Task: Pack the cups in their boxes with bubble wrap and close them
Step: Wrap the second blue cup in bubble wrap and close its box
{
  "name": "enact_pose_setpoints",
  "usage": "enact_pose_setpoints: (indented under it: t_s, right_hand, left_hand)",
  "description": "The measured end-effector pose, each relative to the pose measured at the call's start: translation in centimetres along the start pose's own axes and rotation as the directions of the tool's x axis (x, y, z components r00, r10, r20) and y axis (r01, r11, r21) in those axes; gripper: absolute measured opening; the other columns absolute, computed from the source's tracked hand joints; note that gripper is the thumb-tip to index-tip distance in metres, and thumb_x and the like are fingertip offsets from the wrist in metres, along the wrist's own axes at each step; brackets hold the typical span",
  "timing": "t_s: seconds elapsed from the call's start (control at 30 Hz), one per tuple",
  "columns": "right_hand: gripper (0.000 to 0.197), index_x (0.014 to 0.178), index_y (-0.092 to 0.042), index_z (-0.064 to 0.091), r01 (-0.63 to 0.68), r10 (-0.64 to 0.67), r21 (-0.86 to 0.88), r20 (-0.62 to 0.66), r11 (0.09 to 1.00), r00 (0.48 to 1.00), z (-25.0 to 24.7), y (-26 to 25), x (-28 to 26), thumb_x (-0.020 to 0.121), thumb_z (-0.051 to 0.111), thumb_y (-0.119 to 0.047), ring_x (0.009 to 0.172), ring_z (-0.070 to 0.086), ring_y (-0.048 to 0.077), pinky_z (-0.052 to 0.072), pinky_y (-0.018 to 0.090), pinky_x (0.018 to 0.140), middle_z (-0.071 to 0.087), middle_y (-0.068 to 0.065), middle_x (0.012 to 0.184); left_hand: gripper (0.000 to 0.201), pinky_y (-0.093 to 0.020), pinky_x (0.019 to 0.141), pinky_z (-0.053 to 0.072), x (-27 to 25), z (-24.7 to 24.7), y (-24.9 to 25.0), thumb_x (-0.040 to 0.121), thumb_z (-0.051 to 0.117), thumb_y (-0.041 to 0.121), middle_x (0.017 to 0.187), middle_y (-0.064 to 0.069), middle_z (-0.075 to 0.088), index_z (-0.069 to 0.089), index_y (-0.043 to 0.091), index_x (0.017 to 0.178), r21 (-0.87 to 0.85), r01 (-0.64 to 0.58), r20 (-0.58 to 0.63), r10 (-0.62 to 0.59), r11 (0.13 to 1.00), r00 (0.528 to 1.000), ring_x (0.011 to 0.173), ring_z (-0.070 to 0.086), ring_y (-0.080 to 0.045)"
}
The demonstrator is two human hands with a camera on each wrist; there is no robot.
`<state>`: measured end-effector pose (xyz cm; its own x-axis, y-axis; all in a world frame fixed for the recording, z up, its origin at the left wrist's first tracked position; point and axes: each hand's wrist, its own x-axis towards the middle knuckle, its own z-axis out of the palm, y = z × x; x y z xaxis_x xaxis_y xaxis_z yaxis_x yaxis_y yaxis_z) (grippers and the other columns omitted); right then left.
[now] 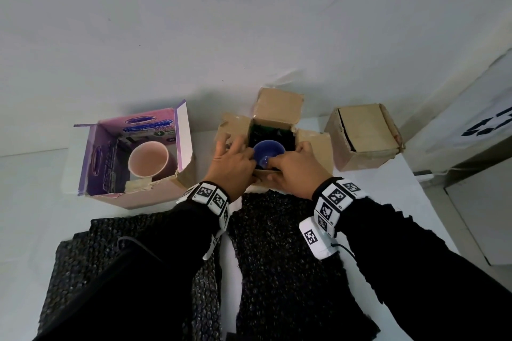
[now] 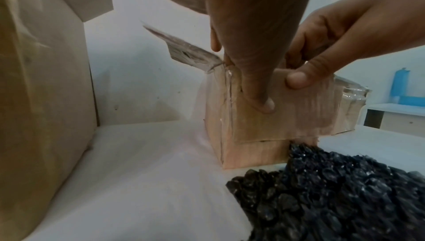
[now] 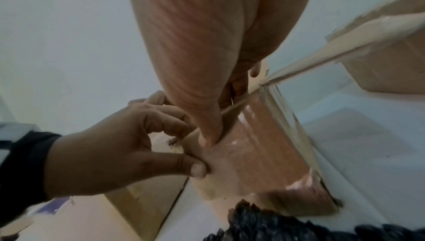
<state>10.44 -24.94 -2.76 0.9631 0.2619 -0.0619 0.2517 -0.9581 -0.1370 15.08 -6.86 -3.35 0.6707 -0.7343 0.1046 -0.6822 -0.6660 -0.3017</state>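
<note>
Three boxes: the brown box (image 1: 273,144) sits under your fingers, the purple box (image 1: 133,155) lies off past your left hand (image 1: 232,166), and a shut brown carton (image 1: 363,135) lies off past your right hand (image 1: 296,166).
Blue cup (image 1: 268,151): it sits upright inside the brown box, between your two hands, with dark bubble wrap around it.
Pink cup (image 1: 148,159): it waits in the purple box, not yet padded on top.
Left hand: your thumb presses the box's near wall and your fingers curl over the rim, gripping it.
Right hand: it does the same on the other side, thumb outside, fingers hooked over the rim.
Spare bubble wrap (image 1: 279,257): two dark sheets lie on the tabletop (image 1: 41,174) behind your wrists.
Handling: the cup looks glazed, so likely slippery and breakable; hold it by the body, not the rim. The card flaps (image 1: 278,104) look worn and soft, so fold them at the creases.
</note>
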Motion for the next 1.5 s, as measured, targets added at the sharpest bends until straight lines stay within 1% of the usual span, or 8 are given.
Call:
enact_pose_setpoints:
  t_s: [0.23, 0.5, 0.63, 0.83, 0.97, 1.1, 1.37, 1.5]
  right_hand:
    - [0.027, 0.11, -0.021, 0.055, 0.017, -0.023, -0.16, -0.039, 0.987, 0.999, 0.1, 0.4, -1.1, 0.096, 0.043, -0.04, 0.097, 0.055, 0.025, 0.021, 0.041, 0.094, 0.067, 0.002, 0.096]
    - [0.035, 0.102, -0.015, 0.061, 0.017, -0.034, -0.218, -0.072, 0.976, 0.997, 1.2, 2.3, -2.1, 0.085, 0.057, -0.046, 0.13, 0.045, 0.021, 0.015, 0.05, 0.099, 0.07, 0.002, 0.108]
    - [0.035, 0.11, -0.017, 0.058, 0.021, -0.035, -0.208, -0.061, 0.978, 0.998, 1.0, 2.0, -2.3, 0.087, 0.057, -0.043, 0.136, 0.037, 0.02, 0.012, 0.047, 0.1, 0.066, 0.001, 0.117]
    - [0.017, 0.096, -0.024, 0.056, -0.013, 0.035, 0.079, -0.284, 0.997, 0.958, 0.5, 1.5, -6.3, 0.082, 0.062, -0.032, 0.094, 0.051, 0.018, 0.038, 0.034, 0.08, 0.058, -0.007, 0.099]
    - [0.022, 0.083, -0.026, 0.055, -0.201, 0.207, 0.292, 0.01, 0.935, 0.978, 1.7, 0.3, -10.2, 0.081, 0.064, -0.046, 0.081, 0.056, 0.016, 0.046, 0.033, 0.073, 0.055, -0.01, 0.083]
    - [0.068, 0.091, -0.029, 0.045, -0.5, 0.485, 0.179, 0.12, 0.847, 0.866, 4.9, -3.3, -14.0, 0.058, 0.049, -0.088, 0.092, 0.046, 0.016, 0.043, 0.038, 0.081, 0.044, -0.007, 0.098]
    - [0.011, 0.098, -0.036, 0.061, -0.504, 0.491, 0.145, 0.112, 0.852, 0.864, 7.8, -6.5, -16.5, 0.089, 0.055, -0.036, 0.117, 0.042, 0.021, 0.032, 0.038, 0.094, 0.051, -0.006, 0.116]
    - [0.044, 0.112, -0.027, 0.048, -0.601, 0.592, 0.109, 0.108, 0.792, 0.799, 7.7, -6.5, -17.0, 0.081, 0.062, -0.054, 0.112, 0.05, 0.022, 0.037, 0.039, 0.092, 0.052, -0.002, 0.116]
  left_hand:
    - [0.035, -0.052, 0.103, 0.021, -0.4, 0.7, 0.4, 0.065, 0.078, 0.04, 0.08, 0.001, 0.065, 0.063, 0.021, 0.091, -0.09, -0.055, -0.028, 0.053, 0.994, 0.998, 0.086, 0.06, -0.026]
    - [0.031, -0.051, 0.101, 0.026, -0.6, 1.1, 0.6, 0.066, 0.082, 0.039, 0.079, 0.002, 0.063, 0.065, 0.02, 0.084, -0.121, -0.035, -0.017, 0.033, 0.992, 0.999, 0.083, 0.06, -0.025]
    - [0.027, -0.052, 0.104, 0.023, -0.6, 0.5, 1.2, 0.076, 0.072, 0.044, 0.095, 0.003, 0.063, 0.071, 0.023, 0.092, -0.113, 0.039, 0.061, -0.032, 0.993, 0.998, 0.102, 0.055, -0.024]
    - [0.045, -0.049, 0.103, 0.021, -1.7, 0.0, 2.5, 0.08, 0.059, 0.053, 0.115, 0.0, 0.054, 0.064, 0.021, 0.11, -0.061, 0.103, 0.037, -0.101, 0.993, 0.994, 0.116, 0.043, -0.027]
    - [0.062, -0.044, 0.095, 0.032, -4.3, -0.3, 3.4, 0.077, 0.064, 0.051, 0.122, -0.004, 0.055, 0.054, 0.014, 0.126, -0.151, 0.093, -0.069, -0.104, 0.984, 0.992, 0.114, 0.047, -0.027]
    - [0.073, -0.046, 0.093, 0.038, -7.3, -0.7, 4.7, 0.073, 0.067, 0.053, 0.133, -0.006, 0.052, 0.048, 0.016, 0.133, -0.265, 0.058, -0.105, -0.088, 0.962, 0.991, 0.118, 0.049, -0.028]
    - [0.063, -0.045, 0.09, 0.044, -11.0, -1.0, 5.7, 0.072, 0.07, 0.056, 0.128, -0.002, 0.056, 0.058, 0.023, 0.124, -0.307, -0.036, -0.026, 0.03, 0.951, 0.999, 0.115, 0.053, -0.026]
    - [0.069, -0.041, 0.102, 0.034, -11.4, -1.6, 6.3, 0.081, 0.064, 0.052, 0.144, 0.002, 0.041, 0.04, 0.028, 0.141, -0.332, -0.076, 0.141, 0.129, 0.94, 0.982, 0.127, 0.043, -0.023]
